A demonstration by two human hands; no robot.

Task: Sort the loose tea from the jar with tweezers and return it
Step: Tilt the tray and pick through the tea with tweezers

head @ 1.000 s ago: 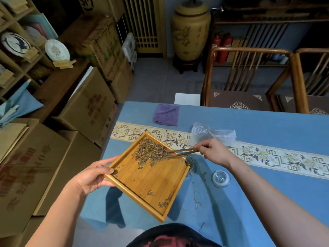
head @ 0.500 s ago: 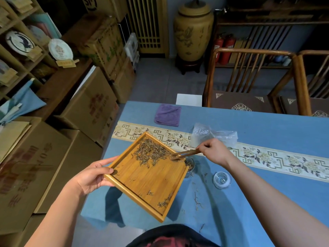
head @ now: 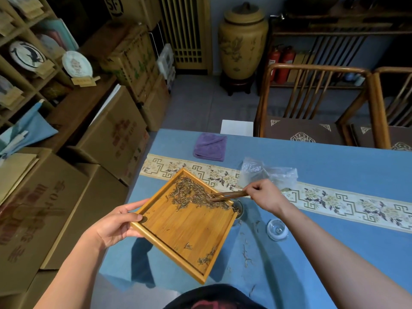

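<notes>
My left hand point(head: 116, 224) grips the left corner of a square bamboo tray point(head: 189, 230), held tilted above the table's left end. Loose tea point(head: 196, 195) lies in a heap along the tray's far right side, and a small clump point(head: 206, 258) sits near its near corner. My right hand point(head: 265, 195) holds wooden tweezers point(head: 229, 195), their tips in the tea heap. The glass jar point(head: 239, 208) stands on the table under the tray's right corner, mostly hidden by it. Its glass lid point(head: 277, 229) lies to the right.
The table wears a blue cloth point(head: 334, 161) with a patterned runner point(head: 347, 201). A crumpled clear plastic bag point(head: 267, 172) and a folded purple cloth point(head: 210, 147) lie behind the tray. Stray tea bits point(head: 246, 255) dot the cloth. Cardboard boxes point(head: 111, 139) stand left; wooden chairs point(head: 312, 103) behind.
The tea heap has spread along the tray's right edge toward the corner over the jar. My right hand and the tweezers have shifted slightly, their tips still in the tea.
</notes>
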